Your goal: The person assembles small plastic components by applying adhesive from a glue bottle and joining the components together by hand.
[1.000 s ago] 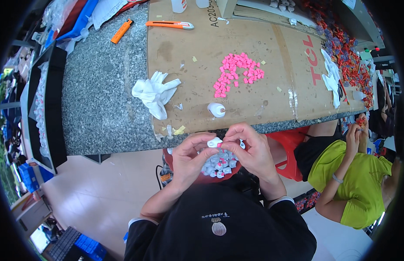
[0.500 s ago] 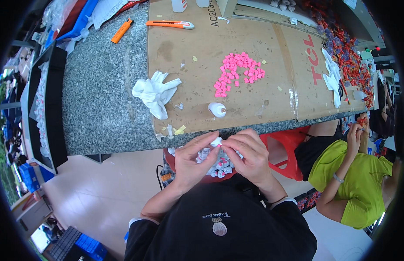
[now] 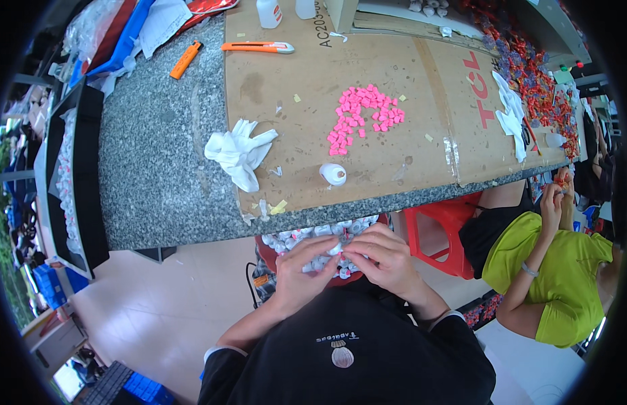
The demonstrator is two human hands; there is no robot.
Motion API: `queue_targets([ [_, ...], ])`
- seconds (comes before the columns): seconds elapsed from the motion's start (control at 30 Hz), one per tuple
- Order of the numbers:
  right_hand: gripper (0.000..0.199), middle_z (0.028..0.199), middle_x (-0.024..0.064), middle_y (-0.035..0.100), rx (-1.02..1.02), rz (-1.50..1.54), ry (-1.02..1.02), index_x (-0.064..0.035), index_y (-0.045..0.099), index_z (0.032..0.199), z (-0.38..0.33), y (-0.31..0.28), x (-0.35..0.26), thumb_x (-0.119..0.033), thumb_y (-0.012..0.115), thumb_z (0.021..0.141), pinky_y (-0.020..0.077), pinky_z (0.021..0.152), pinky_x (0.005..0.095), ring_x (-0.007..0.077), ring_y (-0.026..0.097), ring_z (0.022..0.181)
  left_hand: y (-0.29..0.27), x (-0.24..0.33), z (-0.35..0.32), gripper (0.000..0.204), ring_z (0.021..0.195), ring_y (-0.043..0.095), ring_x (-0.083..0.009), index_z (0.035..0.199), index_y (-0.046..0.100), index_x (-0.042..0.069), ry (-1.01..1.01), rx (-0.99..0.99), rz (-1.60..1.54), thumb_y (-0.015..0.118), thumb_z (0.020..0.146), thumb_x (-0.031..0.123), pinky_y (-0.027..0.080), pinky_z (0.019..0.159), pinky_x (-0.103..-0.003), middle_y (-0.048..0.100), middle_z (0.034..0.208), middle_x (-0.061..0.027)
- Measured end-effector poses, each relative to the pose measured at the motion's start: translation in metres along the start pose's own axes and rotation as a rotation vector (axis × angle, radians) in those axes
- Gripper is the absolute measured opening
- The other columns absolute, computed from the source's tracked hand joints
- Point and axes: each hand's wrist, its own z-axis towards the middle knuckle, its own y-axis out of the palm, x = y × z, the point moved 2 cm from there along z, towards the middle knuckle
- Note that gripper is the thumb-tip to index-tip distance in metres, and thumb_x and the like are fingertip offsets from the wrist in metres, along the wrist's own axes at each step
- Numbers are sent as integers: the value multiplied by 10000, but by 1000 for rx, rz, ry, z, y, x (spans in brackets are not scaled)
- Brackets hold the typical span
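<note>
Close in front of my body, below the table's near edge, my left hand (image 3: 305,264) and my right hand (image 3: 381,258) meet fingertip to fingertip. Pinched between them is a small white piece (image 3: 334,250) with a spot of pink at its side; its exact kind is too small to make out. Both hands are closed on it. Under them sits a red container heaped with similar small white pieces (image 3: 286,237), some with pink bits. Nearest on the table stands a white squeeze bottle (image 3: 333,174), with a pile of small pink pieces (image 3: 357,111) beyond it.
A crumpled white cloth (image 3: 239,154) lies on the cardboard sheet (image 3: 293,135). Farther off are an orange cutter knife (image 3: 258,47) and an orange lighter-like object (image 3: 186,59). A black tray (image 3: 84,169) stands left; a co-worker in a yellow-green shirt (image 3: 563,283) sits right.
Both hands have dropped slightly toward my body with the white piece still between them. The view has shifted a little, showing more of the heap under the table edge.
</note>
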Motion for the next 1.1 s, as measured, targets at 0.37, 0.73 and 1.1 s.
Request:
queue_targets([
  [0.37, 353, 909, 91, 612, 314, -200, -18, -25, 600, 983, 76, 8, 19, -43, 723, 653, 448, 727, 344, 261, 558, 831, -2, -1, 3, 431, 945, 533, -248, 937, 665, 39, 223, -157, 368, 800, 548, 167, 443, 809, -351, 605, 1034, -79],
  [0.73, 262, 904, 126, 600, 566, -156, 109, -15, 577, 952, 55, -55, 41, -42, 667, 707, 454, 726, 333, 274, 577, 830, 2, 6, 10, 393, 971, 541, -248, 918, 663, 65, 496, -284, 617, 784, 582, 228, 445, 789, -349, 588, 1025, -72],
  [1.1, 254, 857, 122, 613, 679, -176, 116, -18, 584, 944, 49, -78, 70, -40, 674, 707, 479, 674, 317, 268, 610, 771, 58, 120, 190, 260, 858, 581, -303, 1001, 631, 20, 694, -267, 549, 642, 757, 108, 466, 765, -361, 612, 936, -144],
])
